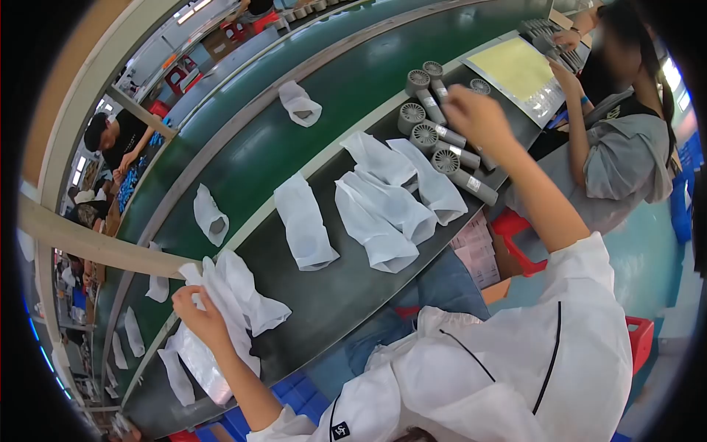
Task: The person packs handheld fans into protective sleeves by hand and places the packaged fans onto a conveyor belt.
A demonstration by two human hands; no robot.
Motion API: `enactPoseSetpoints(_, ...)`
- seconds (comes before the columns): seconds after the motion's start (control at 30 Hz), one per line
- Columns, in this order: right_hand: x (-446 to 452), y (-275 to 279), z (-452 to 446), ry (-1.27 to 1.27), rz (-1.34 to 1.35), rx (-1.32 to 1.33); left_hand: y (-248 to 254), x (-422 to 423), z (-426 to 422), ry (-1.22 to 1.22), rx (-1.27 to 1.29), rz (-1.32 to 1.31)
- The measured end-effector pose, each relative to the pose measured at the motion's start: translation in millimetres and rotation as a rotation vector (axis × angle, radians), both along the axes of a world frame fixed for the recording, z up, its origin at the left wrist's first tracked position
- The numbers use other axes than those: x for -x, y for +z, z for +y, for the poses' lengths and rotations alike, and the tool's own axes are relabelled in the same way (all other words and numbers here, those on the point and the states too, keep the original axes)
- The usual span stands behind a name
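Observation:
My left hand (200, 317) is at the near left of the dark bench, its fingers curled at the edge of a white bag (228, 295) in a loose pile. Under that wrist lies a clear plastic packet (202, 365). My right hand (479, 124), smeared by motion, is over a group of grey handheld fans (445, 138) with round grilles; whether it grips one cannot be made out. Between my hands rest several filled white bags (383, 214), and a single white bag (305, 225) sits left of them.
A green conveyor belt (250, 158) runs beyond the bench, carrying several white bags (300, 103). At right, a person in grey (626, 158) handles grey parts beside a yellow sheet (515, 68). Below the bench stand a cardboard box (497, 269) and a red stool (515, 239).

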State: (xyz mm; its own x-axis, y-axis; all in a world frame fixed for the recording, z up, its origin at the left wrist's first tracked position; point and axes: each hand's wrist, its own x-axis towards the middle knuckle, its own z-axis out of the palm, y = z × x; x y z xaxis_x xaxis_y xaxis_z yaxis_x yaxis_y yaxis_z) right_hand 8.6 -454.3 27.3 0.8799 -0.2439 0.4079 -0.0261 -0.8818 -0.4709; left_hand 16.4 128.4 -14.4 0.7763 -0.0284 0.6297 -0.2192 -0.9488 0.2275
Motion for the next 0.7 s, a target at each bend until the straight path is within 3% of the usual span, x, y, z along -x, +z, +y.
enactPoseSetpoints(0.07, 14.9, -10.8, -47.6, -0.143, 0.05, 0.013, 13.0, 1.4, -3.4, -0.035, 0.36, -0.046)
enactPoseSetpoints(0.13, 20.0, -30.2, -71.7, -0.218, 0.284, 0.113, 30.3, 5.6, -12.4, -0.118, 0.504, -0.094)
enactPoseSetpoints(0.2, 15.4, -54.1, -75.0, -0.237, 0.311, 0.169, 44.8, 7.8, -36.0, -0.245, 0.652, -0.191)
enactPoseSetpoints(0.23, 9.0, -66.2, -71.8, -0.251, 0.335, 0.229, 50.7, 8.6, -53.3, -0.195, 0.697, -0.155)
enactPoseSetpoints(0.3, -7.1, -89.2, -71.4, -0.311, 0.255, 0.248, 57.4, 5.1, -73.4, -0.113, 0.829, -0.052)
enactPoseSetpoints(0.37, -20.8, -93.6, -64.3, -0.326, 0.315, 0.18, 54.7, -6.9, -96.6, -0.175, 0.815, -0.181)
enactPoseSetpoints(0.47, -28.0, -114.7, -78.5, -0.237, 0.097, 0.064, 45.0, -22.6, -109.2, -0.263, 1.135, -0.03)
enactPoseSetpoints(0.6, -7.4, -79.8, -71.4, -0.196, -0.071, -0.029, 62.4, -13.5, -133.5, -0.263, 1.366, 0.132)
enactPoseSetpoints(0.67, 12.1, -29.6, -29.1, 0.009, -0.172, -0.797, 56.1, -16.6, -135.5, -0.279, 1.43, 0.187)
enactPoseSetpoints(0.7, 22.5, -11.8, -11.2, 0.002, -0.168, -0.798, 54.4, -19.1, -136.9, -0.305, 1.49, 0.235)
